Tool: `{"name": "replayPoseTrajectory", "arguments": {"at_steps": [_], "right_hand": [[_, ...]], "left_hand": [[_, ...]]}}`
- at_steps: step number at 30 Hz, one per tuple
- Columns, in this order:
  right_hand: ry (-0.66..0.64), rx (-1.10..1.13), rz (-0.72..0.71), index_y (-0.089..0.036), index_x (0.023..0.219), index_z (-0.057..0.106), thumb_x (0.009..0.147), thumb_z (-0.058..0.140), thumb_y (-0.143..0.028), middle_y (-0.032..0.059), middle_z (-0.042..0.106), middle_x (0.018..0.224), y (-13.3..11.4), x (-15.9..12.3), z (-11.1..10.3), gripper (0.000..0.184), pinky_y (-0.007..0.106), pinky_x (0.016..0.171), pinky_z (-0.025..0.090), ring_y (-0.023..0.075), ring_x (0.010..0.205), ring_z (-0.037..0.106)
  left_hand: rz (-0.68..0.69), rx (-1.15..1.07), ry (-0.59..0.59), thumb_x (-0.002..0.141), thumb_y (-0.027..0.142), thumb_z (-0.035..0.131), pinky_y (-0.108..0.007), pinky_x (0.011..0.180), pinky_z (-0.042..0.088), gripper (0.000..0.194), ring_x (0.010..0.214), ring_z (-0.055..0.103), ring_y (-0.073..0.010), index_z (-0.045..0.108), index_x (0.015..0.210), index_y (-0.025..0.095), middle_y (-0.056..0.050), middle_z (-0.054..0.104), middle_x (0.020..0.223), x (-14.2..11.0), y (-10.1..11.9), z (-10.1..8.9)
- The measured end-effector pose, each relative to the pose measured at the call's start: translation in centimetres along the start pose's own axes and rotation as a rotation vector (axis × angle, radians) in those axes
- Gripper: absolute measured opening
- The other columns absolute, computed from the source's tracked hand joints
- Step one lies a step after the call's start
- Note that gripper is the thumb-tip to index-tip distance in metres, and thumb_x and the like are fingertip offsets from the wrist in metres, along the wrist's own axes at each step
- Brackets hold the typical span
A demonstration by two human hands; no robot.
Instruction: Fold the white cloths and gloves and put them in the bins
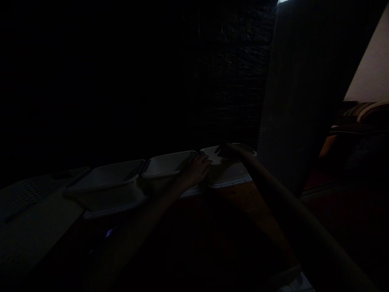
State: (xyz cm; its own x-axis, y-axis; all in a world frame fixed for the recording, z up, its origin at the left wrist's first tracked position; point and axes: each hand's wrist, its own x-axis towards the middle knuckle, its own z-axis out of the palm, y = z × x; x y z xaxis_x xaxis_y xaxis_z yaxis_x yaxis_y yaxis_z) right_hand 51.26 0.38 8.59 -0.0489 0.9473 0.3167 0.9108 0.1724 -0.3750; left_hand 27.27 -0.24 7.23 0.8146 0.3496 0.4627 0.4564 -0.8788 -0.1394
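The left hand (197,168) rests at the right rim of the middle tray (165,164), fingers curled loosely against that rim; the dim light does not show whether they actually pinch it. The right hand (227,151) reaches further out and lies over the far edge of the right tray (229,174), fingers stretched forward and flat, though its grip cannot be told in the gloom. Both forearms run in from the lower edge of the view, the right one long and bare across the dark wood of the tabletop (243,219). Three pale, shallow trays stand in a row on it: the left tray (106,182) is the largest in view and sits just beside the middle one, which in turn touches or nearly touches the right one. To the far left lies a flat pale sheet (33,227) with a perforated panel (27,192) behind it. Behind the right tray rises a tall dark ribbed panel (282,121), and at the upper right a lit pale wall (372,69) shows.
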Motion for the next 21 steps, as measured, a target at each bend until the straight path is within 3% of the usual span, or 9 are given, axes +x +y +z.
{"name": "replayPoseTrajectory", "arguments": {"at_steps": [2, 6, 13, 17, 21], "right_hand": [[-0.058, -0.036, -0.016, -0.012, 0.099, 0.060, 0.084, 0.053, -0.029, 0.0048, 0.063, 0.095, -0.6, -0.1, 0.2, 0.024, 0.033, 0.075, 0.049, 0.0130, 0.081, 0.060], [-0.122, -0.095, -0.075, -0.016, 0.096, 0.064, 0.079, 0.055, -0.016, 0.0041, 0.066, 0.095, -2.0, -0.8, 0.2, 0.019, 0.026, 0.077, 0.046, 0.0131, 0.083, 0.061], [0.066, -0.161, -0.136, -0.017, 0.104, 0.062, 0.082, 0.046, -0.023, 0.0087, 0.065, 0.101, -5.6, -4.0, -0.3, 0.027, 0.025, 0.073, 0.043, 0.0170, 0.086, 0.060], [0.159, -0.139, -0.187, -0.017, 0.108, 0.059, 0.083, 0.043, -0.024, 0.0102, 0.063, 0.106, -8.4, -6.6, 0.3, 0.030, 0.027, 0.078, 0.043, 0.0186, 0.095, 0.058], [0.145, -0.038, -0.264, -0.018, 0.101, 0.062, 0.082, 0.043, -0.023, 0.0099, 0.065, 0.099, -12.1, -9.0, 2.8, 0.027, 0.029, 0.077, 0.044, 0.0196, 0.092, 0.059]], "left_hand": [[-0.010, 0.005, -0.013, 0.087, 0.029, 0.040, -0.041, 0.099, 0.032, 0.035, 0.120, 0.038, -0.0228, 0.049, 0.121, 0.023, -0.007, 0.041, 0.133, 0.0, 0.1, -0.1], [-0.017, 0.023, -0.032, 0.088, 0.028, 0.039, -0.040, 0.100, 0.032, 0.035, 0.122, 0.037, -0.0220, 0.048, 0.121, 0.023, -0.006, 0.038, 0.135, 0.0, 0.1, 0.0], [0.009, 0.014, -0.046, 0.085, 0.026, 0.041, -0.037, 0.102, 0.031, 0.048, 0.126, 0.034, -0.0208, 0.035, 0.132, 0.017, -0.009, 0.031, 0.141, -0.6, -0.5, -0.9], [0.017, -0.001, -0.046, 0.088, 0.028, 0.037, -0.036, 0.101, 0.032, 0.040, 0.124, 0.036, -0.0184, 0.039, 0.128, 0.022, -0.006, 0.038, 0.137, -3.7, -1.3, -3.6], [-0.074, 0.004, -0.041, 0.087, 0.028, 0.041, -0.036, 0.100, 0.033, 0.039, 0.120, 0.041, -0.0197, 0.044, 0.125, 0.020, -0.007, 0.045, 0.131, -9.4, -2.5, -7.0]]}}
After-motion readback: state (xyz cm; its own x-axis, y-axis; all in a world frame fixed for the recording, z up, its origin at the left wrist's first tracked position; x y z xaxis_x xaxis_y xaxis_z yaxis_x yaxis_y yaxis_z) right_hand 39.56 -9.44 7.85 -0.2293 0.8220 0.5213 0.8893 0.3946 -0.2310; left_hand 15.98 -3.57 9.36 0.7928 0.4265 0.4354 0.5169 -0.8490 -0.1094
